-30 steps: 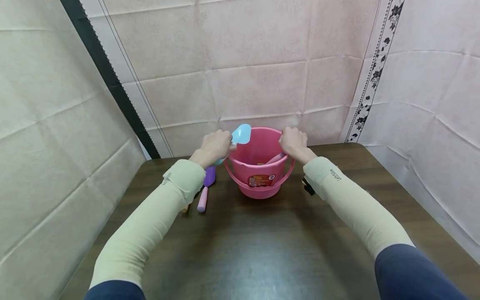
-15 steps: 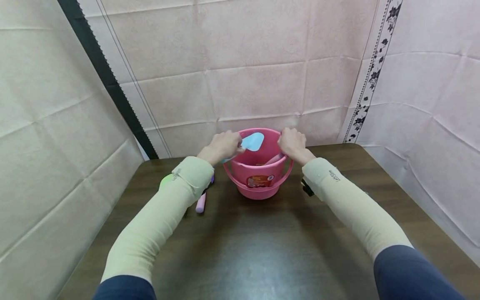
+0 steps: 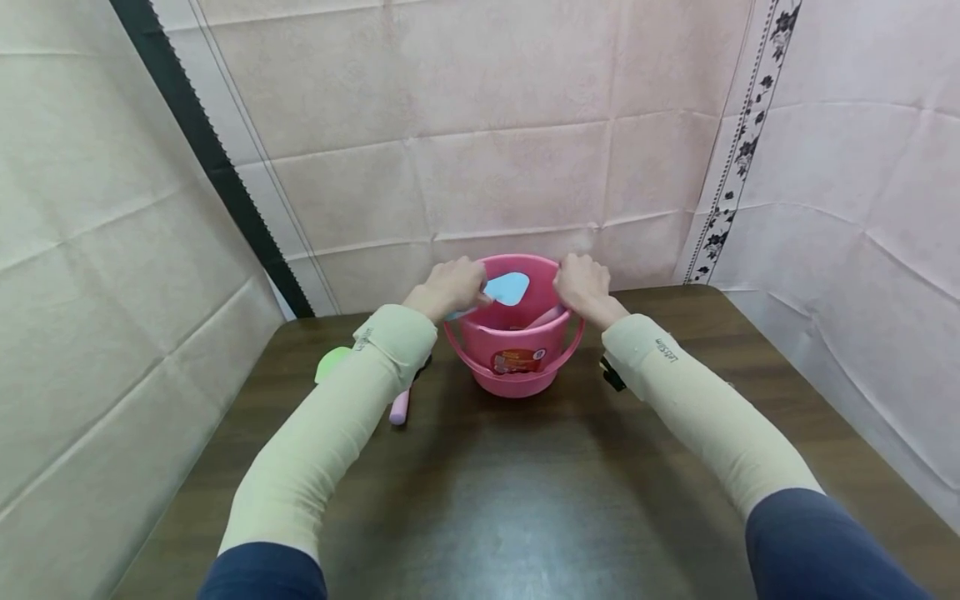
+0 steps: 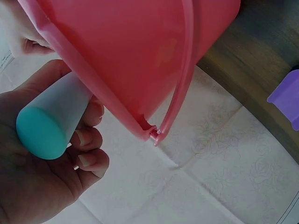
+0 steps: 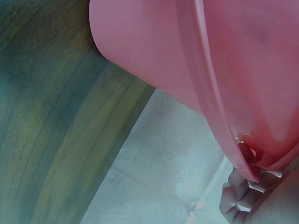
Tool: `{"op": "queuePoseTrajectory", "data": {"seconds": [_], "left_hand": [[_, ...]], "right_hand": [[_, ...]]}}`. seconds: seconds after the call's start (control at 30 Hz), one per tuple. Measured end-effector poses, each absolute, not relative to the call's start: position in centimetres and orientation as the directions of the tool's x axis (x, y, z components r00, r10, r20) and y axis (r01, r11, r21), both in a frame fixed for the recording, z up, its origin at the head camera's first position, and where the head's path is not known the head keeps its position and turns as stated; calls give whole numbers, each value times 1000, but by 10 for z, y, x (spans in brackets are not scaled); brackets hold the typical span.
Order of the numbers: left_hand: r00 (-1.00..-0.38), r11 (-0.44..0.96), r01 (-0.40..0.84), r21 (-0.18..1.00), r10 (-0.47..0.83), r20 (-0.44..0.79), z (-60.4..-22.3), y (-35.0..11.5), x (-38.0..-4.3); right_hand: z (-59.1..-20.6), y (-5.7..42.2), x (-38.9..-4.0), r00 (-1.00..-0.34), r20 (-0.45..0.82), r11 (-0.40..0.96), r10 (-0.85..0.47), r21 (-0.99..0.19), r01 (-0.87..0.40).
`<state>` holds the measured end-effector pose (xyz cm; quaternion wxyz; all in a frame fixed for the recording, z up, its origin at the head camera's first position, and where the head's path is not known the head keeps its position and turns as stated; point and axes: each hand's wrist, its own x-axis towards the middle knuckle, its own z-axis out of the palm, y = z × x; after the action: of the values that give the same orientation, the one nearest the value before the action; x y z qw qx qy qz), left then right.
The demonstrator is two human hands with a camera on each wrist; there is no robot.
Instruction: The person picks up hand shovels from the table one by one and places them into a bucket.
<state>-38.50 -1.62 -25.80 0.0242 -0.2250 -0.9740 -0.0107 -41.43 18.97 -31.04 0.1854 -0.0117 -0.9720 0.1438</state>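
My left hand (image 3: 450, 287) grips a light blue spatula (image 3: 508, 288) at the left rim of a pink bucket (image 3: 517, 382). The spatula's blade lies over the bucket's mouth. In the left wrist view the fingers curl round its pale handle (image 4: 60, 114), which has a turquoise end. With its fingers hooked over the right rim, my right hand (image 3: 585, 287) holds the bucket near where the bail joins it. The bucket stands upright, its bail hanging down in front. A pale pink handle (image 3: 549, 317) leans inside; what lies deeper is hidden.
Left of the bucket, a lilac handle (image 3: 400, 408) shows on the dark wooden table (image 3: 510, 500), partly under my left forearm. A purple blade (image 4: 286, 98) appears in the left wrist view. Beyond the forearm is a light green rounded piece (image 3: 332, 363). Pale cloth hangs behind and at both sides.
My left hand has moved right with the spatula, bringing its blade from the left rim over the bucket's mouth. The forearm now covers the purple blade and uncovers the green piece. My right hand stays put.
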Motion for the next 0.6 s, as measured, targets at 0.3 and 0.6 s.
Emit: {"op": "queuePoseTrajectory", "data": {"seconds": [0.3, 0.6], "left_hand": [[-898, 899, 439, 8, 439, -15, -262, -6, -388], [-898, 898, 438, 40, 439, -14, -267, 3, -395]], "right_hand": [[-313, 189, -413, -931, 358, 953, 64, -298, -50], [-313, 189, -415, -927, 367, 954, 74, -297, -42]]}}
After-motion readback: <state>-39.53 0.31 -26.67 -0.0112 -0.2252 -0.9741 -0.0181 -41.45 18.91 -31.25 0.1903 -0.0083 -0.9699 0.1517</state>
